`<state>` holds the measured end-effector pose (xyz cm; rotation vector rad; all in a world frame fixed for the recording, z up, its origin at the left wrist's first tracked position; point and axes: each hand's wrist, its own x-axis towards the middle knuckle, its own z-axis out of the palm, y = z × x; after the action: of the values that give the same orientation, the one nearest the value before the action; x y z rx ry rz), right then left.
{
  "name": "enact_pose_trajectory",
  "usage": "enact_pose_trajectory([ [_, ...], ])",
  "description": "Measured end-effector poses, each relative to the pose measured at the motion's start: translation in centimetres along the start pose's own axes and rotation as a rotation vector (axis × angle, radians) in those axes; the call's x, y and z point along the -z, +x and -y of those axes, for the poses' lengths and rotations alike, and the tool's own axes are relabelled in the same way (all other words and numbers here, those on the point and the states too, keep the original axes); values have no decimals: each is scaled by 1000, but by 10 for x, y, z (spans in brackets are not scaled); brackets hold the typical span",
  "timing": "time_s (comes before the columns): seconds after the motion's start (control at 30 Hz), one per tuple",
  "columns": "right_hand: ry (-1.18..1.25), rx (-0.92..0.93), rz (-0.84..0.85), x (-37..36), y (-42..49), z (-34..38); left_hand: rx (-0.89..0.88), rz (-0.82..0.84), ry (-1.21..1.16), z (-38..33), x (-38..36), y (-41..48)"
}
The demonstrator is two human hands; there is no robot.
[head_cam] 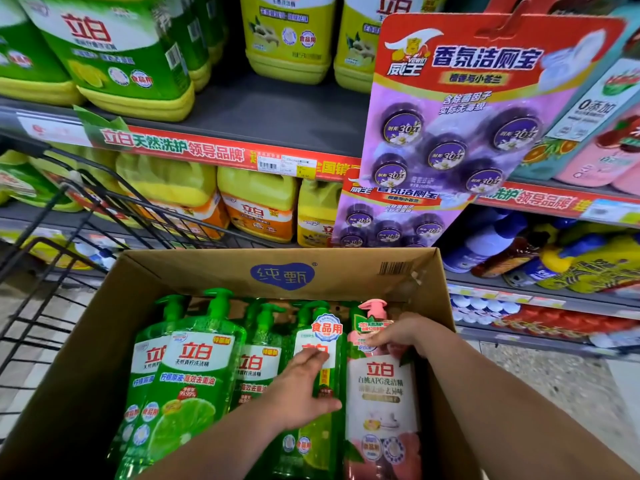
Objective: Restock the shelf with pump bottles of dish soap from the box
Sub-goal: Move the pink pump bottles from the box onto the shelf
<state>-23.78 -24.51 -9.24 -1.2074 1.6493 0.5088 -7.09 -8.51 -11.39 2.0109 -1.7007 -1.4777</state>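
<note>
An open cardboard box (pixel 221 268) sits in front of me with several green pump bottles of dish soap lying in it, the biggest at the left (pixel 194 368). My left hand (pixel 304 389) rests flat on a green bottle (pixel 320 441) in the middle, fingers spread around its label. At the right lies a pink pump bottle (pixel 381 403). My right hand (pixel 401 332) curls around its neck just below the pink pump head. The steel shelf (pixel 277 112) above has bare room between the yellow jugs.
A black wire cart (pixel 52 258) stands at the left of the box. Large green and yellow jugs (pixel 114 53) fill the upper shelf, orange-labelled jugs (pixel 258 206) the lower one. A hanging purple toilet-cleaner card (pixel 460 109) juts out at the right, with more bottles behind it.
</note>
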Motion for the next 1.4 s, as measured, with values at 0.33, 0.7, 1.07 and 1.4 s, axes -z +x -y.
enact_pose_trajectory([
  [0.33, 171, 3, 96, -3, -21, 1, -14, 44, -35, 6, 0, 7],
  [0.7, 559, 216, -128, -34, -55, -18, -7, 101, -15, 5, 4, 11],
  [1.07, 548, 603, -238, -42, -115, -10, -52, 176, -161, -3, 16, -5],
  [1.4, 975, 753, -439, 16, -187, -2, -316, -68, -823, -87, 45, -35],
])
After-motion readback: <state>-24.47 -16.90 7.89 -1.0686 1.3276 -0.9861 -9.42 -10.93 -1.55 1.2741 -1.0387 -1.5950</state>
